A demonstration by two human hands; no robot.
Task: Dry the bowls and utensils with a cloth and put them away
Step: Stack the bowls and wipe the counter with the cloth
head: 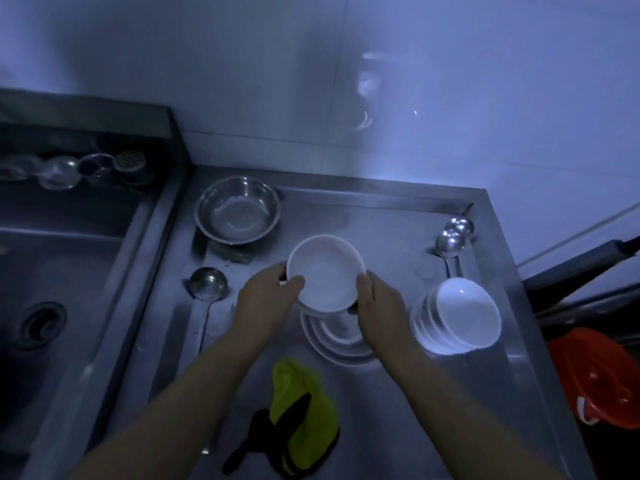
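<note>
Bowl [325, 273] held above the plates [341, 336], mid-counter.
Both my hands, left [268, 294] at eight o'clock, right [379, 299] at four, pinch its rim; likely light, slick, breakable, so I grip opposite edges.

I hold a white bowl [325, 273] in both hands, left [268, 299] and right [379, 303], above steel plates [341, 341]; cloth [303, 417] nearer me.

Brushed steel counter [398, 233]; glossy white bowl [325, 273]; soft green cloth [304, 417].
</note>
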